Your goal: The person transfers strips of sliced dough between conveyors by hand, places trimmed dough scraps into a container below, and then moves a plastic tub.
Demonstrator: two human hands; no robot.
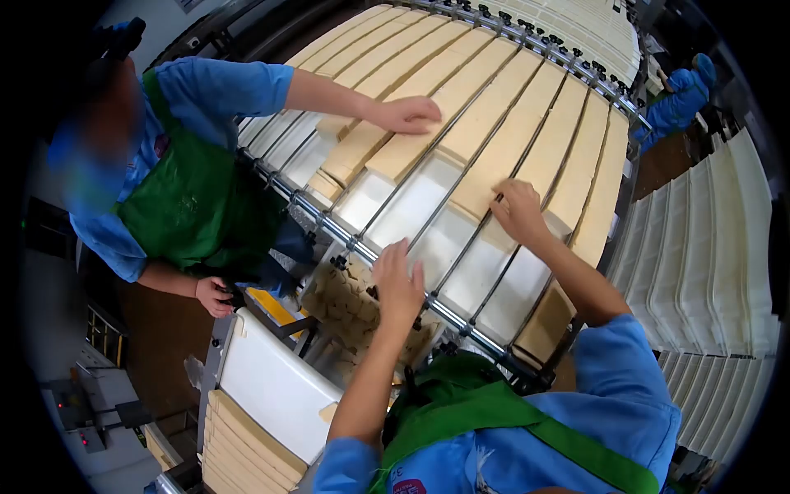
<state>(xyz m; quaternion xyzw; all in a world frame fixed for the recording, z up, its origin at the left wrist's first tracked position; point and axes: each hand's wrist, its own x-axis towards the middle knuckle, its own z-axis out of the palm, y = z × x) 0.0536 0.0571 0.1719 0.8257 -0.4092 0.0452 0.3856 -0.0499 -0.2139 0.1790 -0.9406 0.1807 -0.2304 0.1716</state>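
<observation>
My left hand (398, 284) is over the near metal rail (374, 255), beside the white belt. Its fingers are apart and it holds nothing. Farther right, my right hand (520, 212) rests with bent fingers on a long pale yellow slab (518, 160), close to a thin dark divider rod (539, 128). No grip around the slab shows. Long slabs lie side by side between the rods, their near ends at uneven distances. The white belt (420, 202) shows between those ends and the rail. Beside the rail, a short tan piece (547, 325) lies below my right forearm.
A co-worker's hand (407, 115) lies on the slabs at left. Under the rail, a bin (313, 280) contains broken pieces. A white surface (271, 383) with stacked slabs (247, 445) stands lower left. White ridged stacks (704, 239) line the right, and another person (683, 99) is farther back.
</observation>
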